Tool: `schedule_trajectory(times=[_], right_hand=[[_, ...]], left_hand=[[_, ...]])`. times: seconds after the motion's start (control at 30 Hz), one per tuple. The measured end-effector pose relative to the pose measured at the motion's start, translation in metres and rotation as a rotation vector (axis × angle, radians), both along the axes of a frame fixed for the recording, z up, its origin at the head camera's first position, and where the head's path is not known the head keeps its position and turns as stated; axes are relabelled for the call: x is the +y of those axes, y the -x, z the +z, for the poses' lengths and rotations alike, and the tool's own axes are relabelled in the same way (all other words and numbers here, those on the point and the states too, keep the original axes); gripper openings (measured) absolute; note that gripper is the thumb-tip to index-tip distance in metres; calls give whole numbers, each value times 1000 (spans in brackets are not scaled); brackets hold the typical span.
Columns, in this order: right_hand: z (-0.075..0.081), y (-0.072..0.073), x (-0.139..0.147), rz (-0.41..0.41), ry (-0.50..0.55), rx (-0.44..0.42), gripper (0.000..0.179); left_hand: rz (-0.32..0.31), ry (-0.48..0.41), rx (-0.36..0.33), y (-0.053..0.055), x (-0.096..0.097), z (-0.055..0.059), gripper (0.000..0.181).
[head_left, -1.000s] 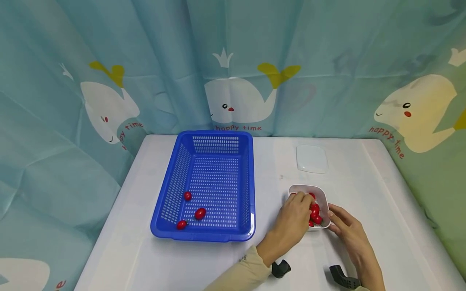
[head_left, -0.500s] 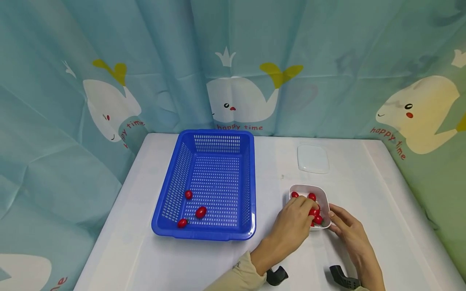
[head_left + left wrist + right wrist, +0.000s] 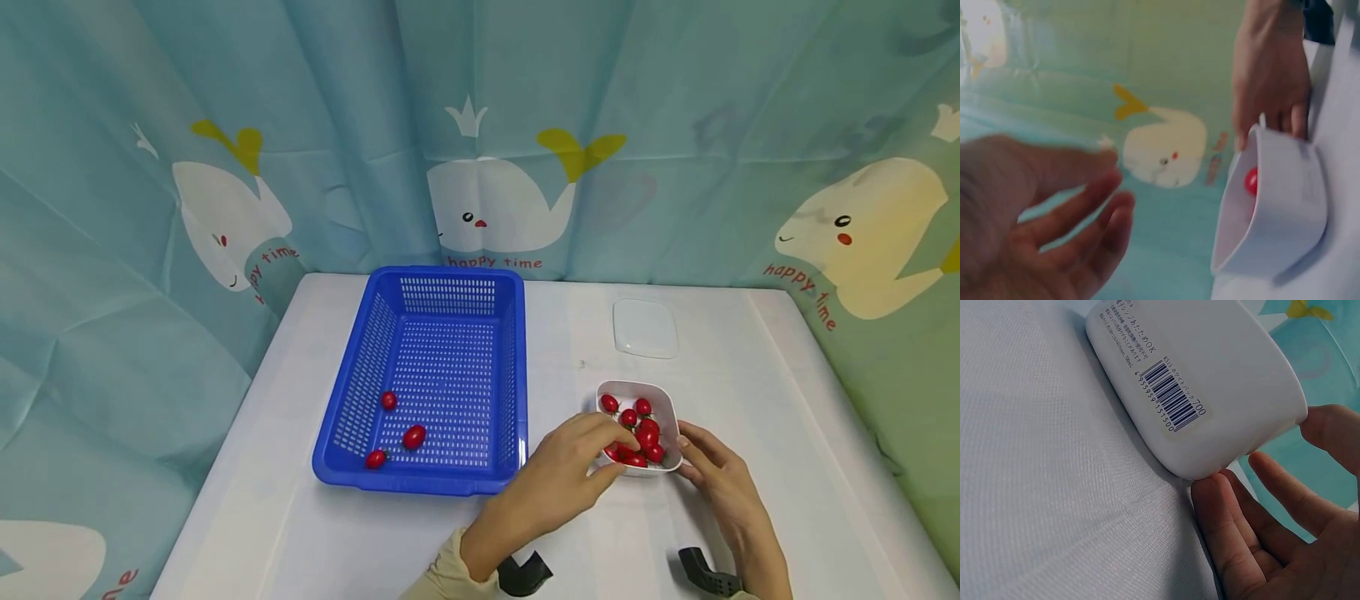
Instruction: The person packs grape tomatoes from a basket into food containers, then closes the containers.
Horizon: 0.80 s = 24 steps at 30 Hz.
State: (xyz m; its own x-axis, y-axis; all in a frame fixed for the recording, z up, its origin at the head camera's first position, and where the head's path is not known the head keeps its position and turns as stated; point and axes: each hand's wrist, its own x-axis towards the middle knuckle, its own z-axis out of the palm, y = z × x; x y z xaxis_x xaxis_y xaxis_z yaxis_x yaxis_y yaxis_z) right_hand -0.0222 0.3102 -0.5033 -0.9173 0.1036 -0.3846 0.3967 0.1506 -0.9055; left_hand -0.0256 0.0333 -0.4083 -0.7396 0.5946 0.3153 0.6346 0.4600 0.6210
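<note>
A white plastic food container (image 3: 632,389) holding several cherry tomatoes (image 3: 649,432) stands on the table at right of centre. My left hand (image 3: 558,473) reaches from the left, its fingertips above the container's near left corner. In the left wrist view the thumb and fingers of the left hand (image 3: 1066,212) are loosely bent with nothing between them. My right hand (image 3: 718,477) holds the container at its right side. The right wrist view shows the thumb at the rim and the fingertips (image 3: 1210,490) against the lower outer wall, near a printed barcode label.
A blue perforated basket (image 3: 520,358) stands at left of centre, with 3 red tomatoes (image 3: 414,437) inside near its front left. A translucent lid (image 3: 646,328) lies flat behind the container. Curtains (image 3: 360,192) with whale prints surround the white table (image 3: 570,329).
My left hand has drawn back out of the container towards the left, its fingers loosening and uncovering more tomatoes. The right hand keeps its place at the container.
</note>
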Motion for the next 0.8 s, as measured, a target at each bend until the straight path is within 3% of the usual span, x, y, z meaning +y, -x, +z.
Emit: schedule_trajectory(times=[0.13, 0.3, 0.47, 0.67, 0.8], right_hand=[[0, 0, 0, -5, 14, 14, 62], [0, -1, 1, 9, 1, 22, 64], [0, -1, 1, 4, 18, 31, 60], [2, 0, -1, 3, 14, 21, 63], [3, 0, -2, 18, -24, -19, 71]], left_hand=[[-73, 14, -45, -3, -21, 3, 26], [-71, 26, -126, -7, -46, 8, 28], [-38, 50, -200, -9, -71, 13, 27], [52, 58, -271, -11, -97, 14, 28], [96, 93, -271, -12, -113, 15, 29]])
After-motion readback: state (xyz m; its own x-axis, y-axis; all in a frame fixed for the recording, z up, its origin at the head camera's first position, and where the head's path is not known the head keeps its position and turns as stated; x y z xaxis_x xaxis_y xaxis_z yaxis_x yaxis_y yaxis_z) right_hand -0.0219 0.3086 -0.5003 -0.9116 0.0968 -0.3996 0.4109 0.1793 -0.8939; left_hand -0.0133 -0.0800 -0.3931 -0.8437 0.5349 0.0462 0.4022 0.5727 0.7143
